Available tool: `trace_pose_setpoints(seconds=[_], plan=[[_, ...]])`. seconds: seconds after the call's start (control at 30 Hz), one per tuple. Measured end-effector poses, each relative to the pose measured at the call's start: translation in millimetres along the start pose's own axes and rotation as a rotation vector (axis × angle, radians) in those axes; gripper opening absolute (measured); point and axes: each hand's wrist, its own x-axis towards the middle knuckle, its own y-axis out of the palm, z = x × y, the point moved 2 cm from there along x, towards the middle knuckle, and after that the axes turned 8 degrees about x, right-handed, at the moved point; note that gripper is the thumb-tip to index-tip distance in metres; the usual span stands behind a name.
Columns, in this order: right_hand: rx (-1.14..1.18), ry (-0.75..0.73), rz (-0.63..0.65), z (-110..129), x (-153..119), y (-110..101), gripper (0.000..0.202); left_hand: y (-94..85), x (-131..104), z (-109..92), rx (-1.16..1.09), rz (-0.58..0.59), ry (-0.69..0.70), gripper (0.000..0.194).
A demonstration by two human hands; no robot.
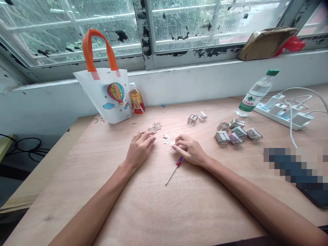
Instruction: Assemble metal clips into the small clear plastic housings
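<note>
My left hand (140,147) rests on the wooden table, its fingers bent and a little apart, with nothing visible in them. Just beyond its fingertips lie small clear plastic pieces (157,125). My right hand (188,148) pinches a small clear piece (172,146) against the table. Between the hands are several small whitish metal-like parts (166,139). A screwdriver (173,173) lies below my right hand, its handle partly hidden under it and its tip toward me.
Two clear cases (192,119) lie behind my right hand, and several tinted ones (236,138) to the right. Farther back stand a tote bag (102,99), a tea bottle (137,100), a tilted water bottle (253,97) and a power strip (279,116). The window wall bounds the table (143,218).
</note>
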Motion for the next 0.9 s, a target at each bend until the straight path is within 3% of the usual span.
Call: trace_pose_setpoints(seconds=[0.1,0.3,0.47,0.57,0.67,0.8,0.9], plan=[[-0.115,0.011,0.077,2.5,-1.0,2.8,0.035,2.6,-0.2,10.1,0.091,0.033,0.001,0.011],[-0.213,0.119,0.016,-3.2,-1.9,-4.0,0.036,0.4,2.0,5.5,0.157,0.024,0.043,0.023],[-0.268,0.119,0.042,-3.2,-1.2,-2.9,0.041,-5.8,4.4,-20.0,0.119,-0.051,0.111,0.023],[-0.351,0.095,0.052,1.2,0.3,2.4,0.048,-6.1,5.0,-41.2,0.011,-0.007,0.201,0.021],[-0.388,0.101,0.045,-0.1,2.0,2.4,0.055,-3.7,5.5,-54.7,-0.049,0.066,0.206,0.030],[-0.230,0.120,-0.047,-16.4,3.0,-8.4,0.038,0.0,5.9,-54.6,-0.086,0.152,0.120,0.046],[-0.128,0.060,-0.019,-27.8,2.8,-11.6,0.028,2.4,6.4,-51.2,-0.110,0.208,0.097,0.052]])
